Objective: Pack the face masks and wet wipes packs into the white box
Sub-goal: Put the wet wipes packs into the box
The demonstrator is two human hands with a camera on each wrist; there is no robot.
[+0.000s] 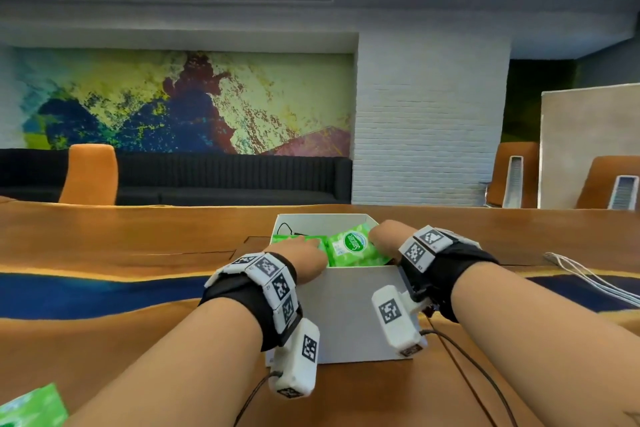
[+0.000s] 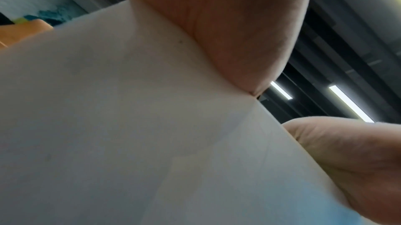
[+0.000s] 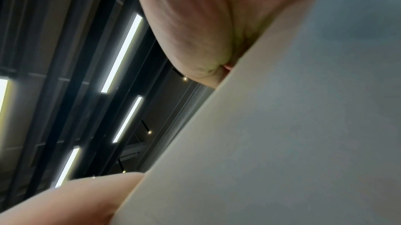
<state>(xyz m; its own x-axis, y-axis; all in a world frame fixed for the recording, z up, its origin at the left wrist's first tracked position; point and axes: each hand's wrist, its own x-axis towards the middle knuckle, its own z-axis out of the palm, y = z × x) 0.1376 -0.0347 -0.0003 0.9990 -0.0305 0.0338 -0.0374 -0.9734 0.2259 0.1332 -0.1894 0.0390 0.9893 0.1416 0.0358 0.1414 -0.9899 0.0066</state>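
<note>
From the head camera, a white box (image 1: pixel 360 308) stands open on a wooden surface (image 1: pixel 121 239) just ahead of the person. Two green wet wipes packs lie inside it side by side: the left pack (image 1: pixel 294 241) at about 10 o'clock in the opening, the right pack (image 1: pixel 356 248) at about 1 o'clock, its oval label facing up. The left hand (image 1: pixel 301 253) reaches over the box's near left corner, with straight fingers lying on the left pack. The right hand (image 1: pixel 388 239) reaches over the near right corner beside the right pack; its fingers are hidden, so I cannot tell how it is set. Another green pack (image 1: pixel 31 407) shows at 7 o'clock, at the frame's edge, apart from the box. An orange chair (image 1: pixel 90 173) stands beyond the surface. From the left wrist camera, the box's white wall (image 2: pixel 119 125) fills the view, with the palm above its rim. From the right wrist camera, the white wall (image 3: pixel 293 134) fills the right side, the palm against its top edge.
</note>
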